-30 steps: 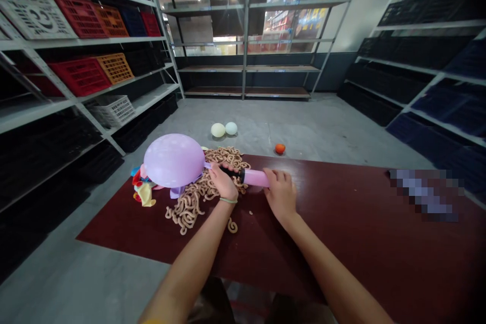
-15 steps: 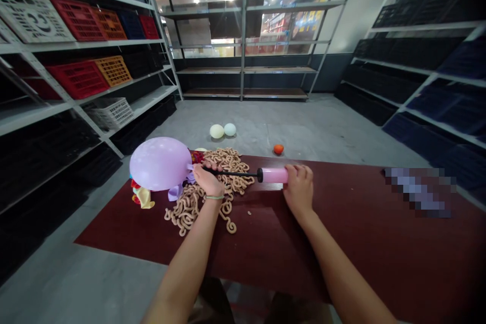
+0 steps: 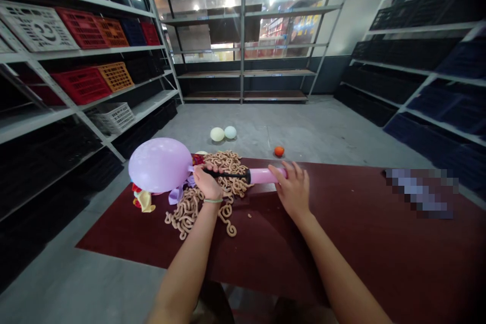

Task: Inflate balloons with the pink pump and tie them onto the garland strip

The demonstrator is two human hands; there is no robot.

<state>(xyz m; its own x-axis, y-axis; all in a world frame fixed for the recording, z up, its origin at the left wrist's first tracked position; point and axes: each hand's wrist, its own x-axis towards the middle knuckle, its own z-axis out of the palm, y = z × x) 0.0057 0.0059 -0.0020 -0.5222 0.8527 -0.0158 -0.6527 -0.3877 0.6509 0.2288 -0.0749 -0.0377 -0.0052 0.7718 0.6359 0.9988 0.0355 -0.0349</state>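
A large inflated purple balloon sits at the left, its neck on the end of a hand pump. My left hand is closed around the pump's black end, beside the balloon's neck. My right hand grips the right part of the pink balloon pump, with the thumb along the near side and the fingers somewhat spread. A short length of black rod shows between the left hand and the barrel. Beneath the pump lies a heap of beige long balloons, coiled and uninflated.
Limp balloons, purple and yellow, lie on the dark red table. A blurred-out object rests at the table's right. Beyond, two pale balloons and an orange one are on the floor. Shelves with crates stand around.
The pink barrel has slid left along the black rod, so less rod shows. My right hand has shifted slightly left and its fingers have loosened. My left hand and the balloon have barely moved.
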